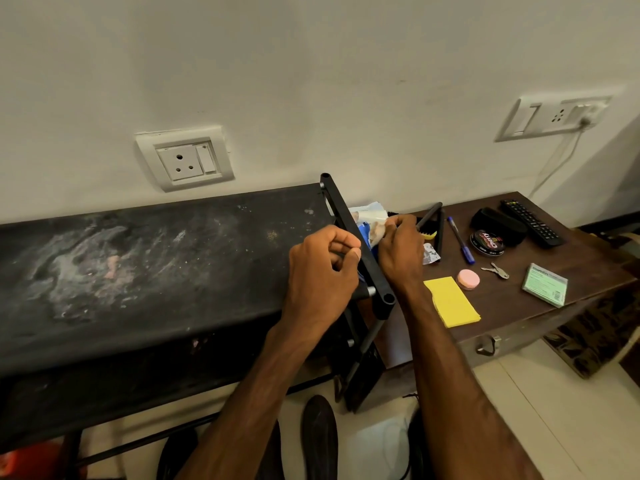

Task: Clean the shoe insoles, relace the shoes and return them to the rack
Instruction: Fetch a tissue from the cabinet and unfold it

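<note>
Dark shoes (pixel 319 434) lie on the floor beneath the rack (pixel 138 271). At the rack's right end bar, the left hand (pixel 322 271) curls its fingers, and I cannot tell on what. Just beyond, at the desk's (pixel 512 299) left edge, the right hand's (pixel 401 252) fingers clamp a pale crumpled cloth (pixel 375 230).

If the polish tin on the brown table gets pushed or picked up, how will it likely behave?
The tin lies flat, lid up, so a push would probably slide it, not roll it. It looks rigid, so it should not flex. Its glossy lid may be slippery; holding the rim seems safer.
</note>
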